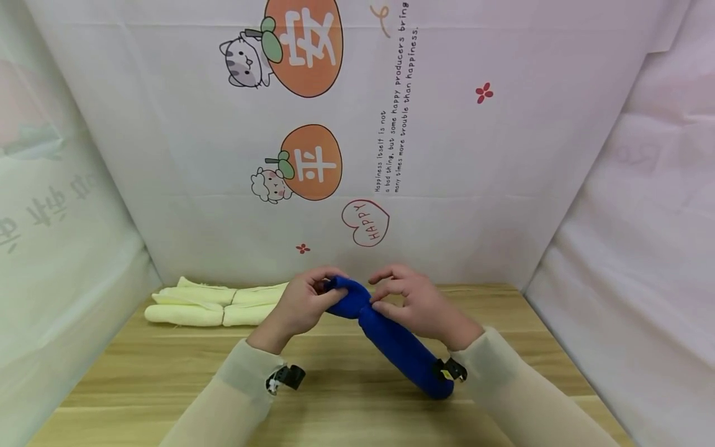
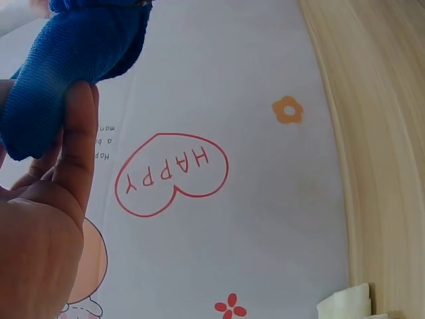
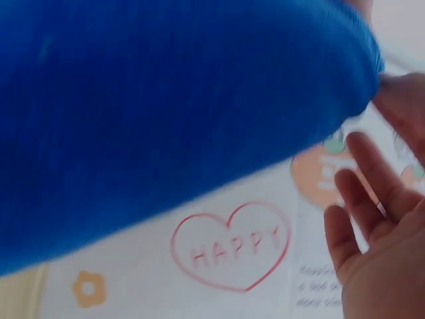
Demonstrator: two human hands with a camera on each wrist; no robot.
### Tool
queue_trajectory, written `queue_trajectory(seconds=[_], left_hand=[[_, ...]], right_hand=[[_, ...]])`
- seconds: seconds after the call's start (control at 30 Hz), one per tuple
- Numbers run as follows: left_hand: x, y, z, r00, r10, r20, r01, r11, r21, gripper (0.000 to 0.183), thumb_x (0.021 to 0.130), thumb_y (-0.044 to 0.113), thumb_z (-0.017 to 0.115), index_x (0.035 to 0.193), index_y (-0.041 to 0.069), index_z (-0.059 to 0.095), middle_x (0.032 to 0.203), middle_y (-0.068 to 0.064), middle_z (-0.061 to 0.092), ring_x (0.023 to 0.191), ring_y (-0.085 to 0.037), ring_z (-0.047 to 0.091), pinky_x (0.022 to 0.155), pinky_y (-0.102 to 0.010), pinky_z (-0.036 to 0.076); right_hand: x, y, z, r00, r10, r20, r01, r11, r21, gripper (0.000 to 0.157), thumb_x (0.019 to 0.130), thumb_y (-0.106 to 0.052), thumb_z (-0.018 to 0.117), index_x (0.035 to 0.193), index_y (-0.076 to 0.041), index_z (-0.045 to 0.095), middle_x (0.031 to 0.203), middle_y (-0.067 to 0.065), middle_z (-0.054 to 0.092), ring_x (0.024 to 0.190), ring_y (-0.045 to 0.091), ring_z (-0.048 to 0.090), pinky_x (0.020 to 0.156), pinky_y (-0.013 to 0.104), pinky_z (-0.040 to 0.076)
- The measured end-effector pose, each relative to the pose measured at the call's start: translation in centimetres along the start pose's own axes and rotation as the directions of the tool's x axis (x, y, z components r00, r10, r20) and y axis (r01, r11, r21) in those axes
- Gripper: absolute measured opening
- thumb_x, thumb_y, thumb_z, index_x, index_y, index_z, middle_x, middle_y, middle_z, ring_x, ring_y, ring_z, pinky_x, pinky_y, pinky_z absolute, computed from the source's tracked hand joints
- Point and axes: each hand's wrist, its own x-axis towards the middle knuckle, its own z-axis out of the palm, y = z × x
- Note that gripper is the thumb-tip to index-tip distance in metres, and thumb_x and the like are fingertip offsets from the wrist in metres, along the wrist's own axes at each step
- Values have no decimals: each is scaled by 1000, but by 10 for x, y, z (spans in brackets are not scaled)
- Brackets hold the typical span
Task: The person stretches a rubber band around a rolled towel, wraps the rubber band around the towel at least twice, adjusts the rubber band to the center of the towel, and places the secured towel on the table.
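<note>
A rolled blue towel (image 1: 399, 351), drawn in at a narrow waist near its upper part, slants down to the right over the wooden table. My left hand (image 1: 304, 302) grips its short upper end, thumb in front and fingers behind, as the left wrist view also shows on the blue cloth (image 2: 80, 46). At the waist, my right hand (image 1: 416, 304) pinches the towel between thumb and index finger. Its other fingers stand away from the cloth in the right wrist view, where the long part of the towel (image 3: 166, 119) fills the upper area.
Pale yellow rolled towels (image 1: 190, 313), tied round the middle, lie at the back left of the wooden table (image 1: 335, 397). A white printed sheet (image 1: 447, 186) hangs behind the table, with white cloth walls at both sides.
</note>
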Motion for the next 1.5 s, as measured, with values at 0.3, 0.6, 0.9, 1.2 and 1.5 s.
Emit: queue_trajectory(seconds=[0.3,0.6,0.9,1.2,1.5], left_hand=[[2,11,-2,985,-168,36,171,981,-88,11,95,10,69,103,17,72,104,-5,67,86,-27,62,70,-38,54],[1,15,0,972,-236,13,233,948,-215,10,92,-6,64,97,3,65,97,-12,59,82,-28,52,66,-32,48],[-3,10,-4,975,-209,69,218,962,-166,12,94,-1,64,101,8,68,101,-9,62,80,-26,56,65,-32,49],[-7,2,-16,980,-25,199,3,994,111,20,98,9,65,113,18,73,114,2,61,72,-18,50,65,-31,46],[-10,1,-13,947,-38,319,17,998,68,36,90,11,75,124,14,62,125,-3,55,92,-22,62,77,-36,55]], right_hand=[[6,-17,8,984,-179,-3,169,934,-315,10,84,-15,83,93,-17,82,132,5,60,123,24,49,100,47,41],[4,-12,20,960,-265,-91,232,934,-270,13,78,-12,86,89,-18,83,151,6,45,143,31,27,106,64,24],[7,0,28,965,-261,-29,252,950,-184,17,80,-11,77,76,-27,70,156,4,36,146,31,18,110,66,14],[6,8,22,973,-231,18,230,955,-185,17,84,-13,76,77,-26,69,156,8,36,146,32,17,108,67,17],[7,9,19,976,-199,83,213,953,-217,17,84,-15,77,77,-28,68,155,7,36,145,29,17,110,64,16]])
